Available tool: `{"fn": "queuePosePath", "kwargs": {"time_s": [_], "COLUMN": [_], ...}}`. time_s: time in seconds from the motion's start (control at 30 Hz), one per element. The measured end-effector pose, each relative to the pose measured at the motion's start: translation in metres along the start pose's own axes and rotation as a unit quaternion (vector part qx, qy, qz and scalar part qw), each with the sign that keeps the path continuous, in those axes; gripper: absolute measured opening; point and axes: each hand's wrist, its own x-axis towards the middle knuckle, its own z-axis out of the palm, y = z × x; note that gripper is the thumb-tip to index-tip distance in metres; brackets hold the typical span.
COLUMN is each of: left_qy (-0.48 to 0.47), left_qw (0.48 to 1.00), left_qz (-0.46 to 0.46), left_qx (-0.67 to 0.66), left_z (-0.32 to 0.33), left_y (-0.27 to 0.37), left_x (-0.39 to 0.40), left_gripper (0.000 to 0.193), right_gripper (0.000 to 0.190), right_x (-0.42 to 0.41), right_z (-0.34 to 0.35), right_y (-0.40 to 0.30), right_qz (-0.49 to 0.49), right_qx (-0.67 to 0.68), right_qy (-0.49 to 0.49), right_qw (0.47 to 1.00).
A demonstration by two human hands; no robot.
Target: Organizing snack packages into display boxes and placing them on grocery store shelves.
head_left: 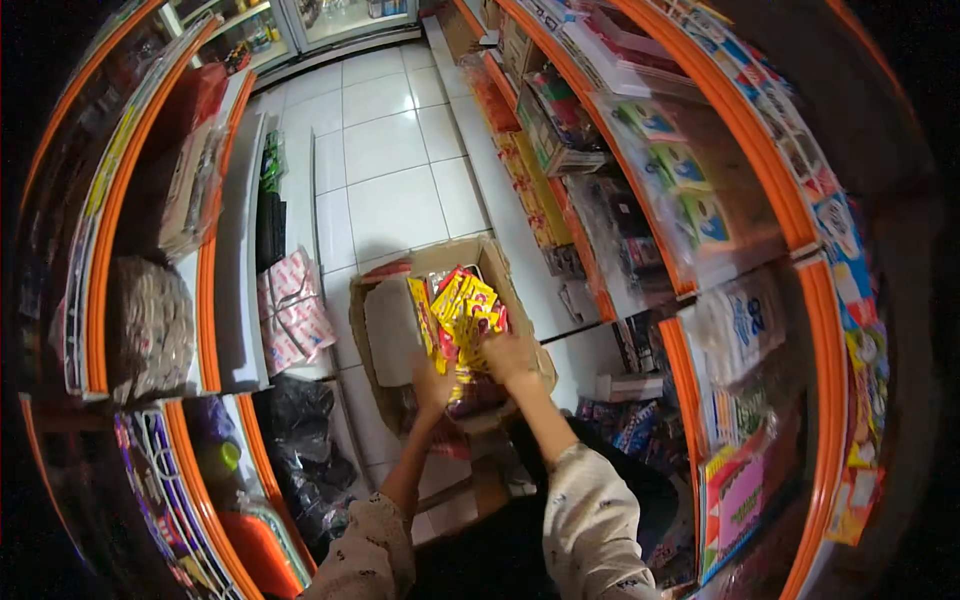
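On the tiled floor before me stands a cardboard box (544, 360) with its top open. Yellow and red sachets (461, 300) lie heaped in its middle, beside a pale flat panel (391, 322) on the left. My right hand (511, 356) is at the heap's right side, its fingers curled at the yellow sachets; blur hides how firmly they hold. My left hand (433, 386) rests low against the left edge of the heap, near an upright yellow strip of packets (422, 311). Its fingertips are blurred, so any hold there is unclear.
Orange-edged shelves (210, 315) line the left, with more shelves (679, 270) on the right. A pink-and-white wrapped bundle (296, 315) and black plastic bags (307, 442) sit left of the box. White floor tiles (386, 150) run towards a glass-fronted cabinet (352, 34).
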Motion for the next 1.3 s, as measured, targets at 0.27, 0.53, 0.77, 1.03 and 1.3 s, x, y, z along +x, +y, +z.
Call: {"fn": "queuePosePath", "kwargs": {"time_s": [0.27,0.53,0.77,1.03,1.3], "left_qy": [-0.065,-0.001,-0.03,-0.07,-0.009], "left_qw": [0.997,1.0,0.997,0.997,0.995], "left_qz": [-0.008,-0.017,0.073,0.039,0.103], "left_qx": [0.039,0.002,0.014,0.004,0.014], "left_z": [0.039,0.007,-0.089,-0.168,-0.214], "left_y": [-0.059,-0.017,0.008,0.013,0.027], "left_x": [0.028,-0.005,-0.073,-0.137,-0.172], "left_gripper": [0.038,0.025,0.021,0.013,0.01], "right_gripper": [0.048,0.039,0.027,0.063,0.078], "right_x": [0.122,0.125,0.134,0.095,0.014], "right_z": [0.145,0.174,0.215,0.156,0.032], "right_y": [0.002,0.012,0.01,0.044,0.044], "right_qz": [-0.155,-0.217,-0.121,-0.037,-0.117], "right_qx": [-0.301,-0.387,-0.359,-0.025,0.574], "right_qy": [0.075,0.058,0.033,-0.07,0.051], "right_qw": [0.938,0.895,0.925,0.997,0.809]}}
